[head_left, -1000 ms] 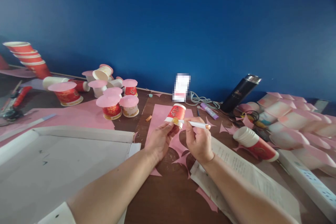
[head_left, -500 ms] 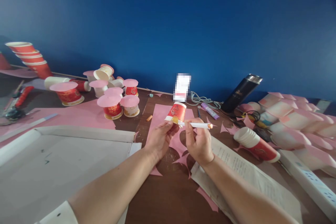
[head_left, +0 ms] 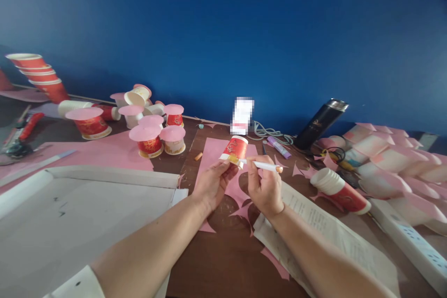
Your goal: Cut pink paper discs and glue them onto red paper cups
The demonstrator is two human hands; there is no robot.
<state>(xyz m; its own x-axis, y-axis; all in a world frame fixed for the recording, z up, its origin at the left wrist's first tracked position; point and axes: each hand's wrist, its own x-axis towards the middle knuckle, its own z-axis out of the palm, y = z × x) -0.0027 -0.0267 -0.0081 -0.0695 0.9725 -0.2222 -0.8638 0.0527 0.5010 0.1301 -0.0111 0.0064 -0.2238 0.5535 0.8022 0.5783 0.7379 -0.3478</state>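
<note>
A red and white paper cup (head_left: pixel 236 149) is held tilted by my left hand (head_left: pixel 213 185), whose fingers grip its lower end. My right hand (head_left: pixel 265 185) is closed around a white marker (head_left: pixel 266 166) with an orange end. The marker's tip points left and meets the cup's lower part, near a gold patch; whether it touches is too small to tell. Beneath the hands lies a pink paper sheet (head_left: pixel 212 151) with rounded cut-outs. A small orange cap (head_left: pixel 198 156) rests left of that sheet.
Cups with pink discs (head_left: pixel 146 135) stand at left behind a white box lid (head_left: pixel 115 223). To the right are a black bottle (head_left: pixel 319 123), a purple glue stick (head_left: pixel 279 147), stacked cups (head_left: pixel 340 191), a power strip (head_left: pixel 410 237) and printed paper (head_left: pixel 324 228). A bright phone (head_left: pixel 242 115) stands at the wall.
The marker in my right hand has tilted slightly, its tip now a little higher against the cup. My left hand and the cup have hardly moved.
</note>
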